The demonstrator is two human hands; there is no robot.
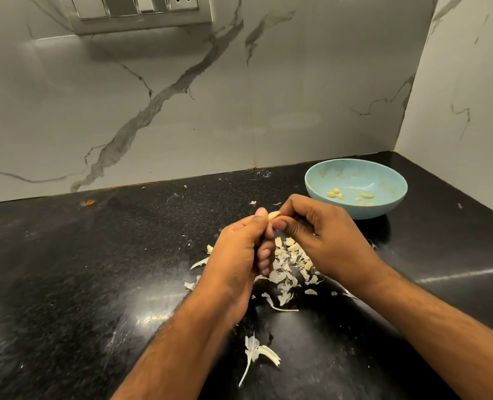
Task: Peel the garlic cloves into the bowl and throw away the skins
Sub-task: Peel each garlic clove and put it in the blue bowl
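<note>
The head view is looking down on a black desk (66,255) against a marble-patterned wall. Starting at the left, the left hand (236,249) is curling its fingers and pinching the garlic clove (273,215) between thumb and fingertips, with the lower fingers folded into the palm. Meeting it from the other side, the right hand (320,235) is pinching the same clove at its far end — thumb and forefinger look set to pick at the skin. The clove is sitting in the air between both hands, above the desk and just left of the bowl.

Below the hands, a heap of skins (288,269) is lying scattered on the desk, and a larger papery piece (258,352) is resting nearer the viewer. Further right, the pale blue bowl (355,187) is holding a few peeled cloves (335,193).

I'd judge the clove to be light, small and firm, going slick once bared — best held by its ends while a nail lifts the skin. The skins look dry, thin and brittle, likely to flutter, so gathering them into a cupped palm should work better than picking them up singly.
</note>
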